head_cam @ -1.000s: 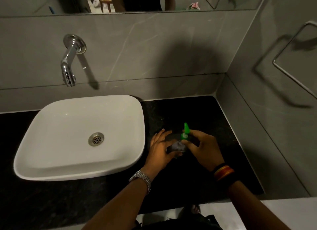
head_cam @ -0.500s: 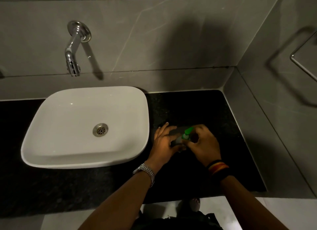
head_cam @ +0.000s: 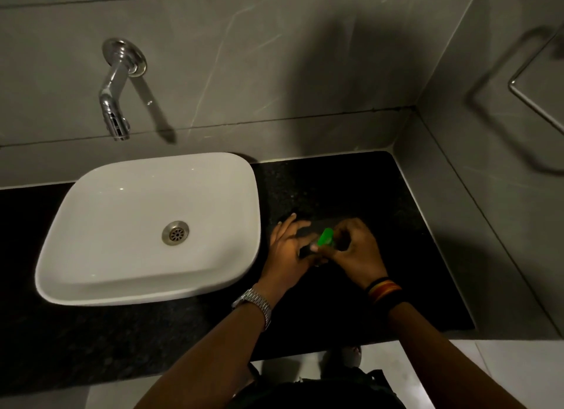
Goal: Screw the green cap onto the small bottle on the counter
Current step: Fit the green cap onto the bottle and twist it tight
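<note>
Over the black counter, right of the sink, both hands meet around a small dark bottle. My left hand grips the bottle's body, which is mostly hidden under the fingers. The bright green cap sits at the bottle's top, tilted up and to the right. My right hand pinches the cap from the right, its fingers curled around it. A watch is on the left wrist and striped bands on the right wrist.
A white basin stands on the counter to the left, with a chrome wall tap above it. Grey tiled walls close the back and right side. A metal rail hangs on the right wall. The counter's front edge is near my body.
The green cap stood higher and more upright a second ago; it now lies lower between the hands, with my right hand's fingers closed further around it. The view has also shifted downward.
</note>
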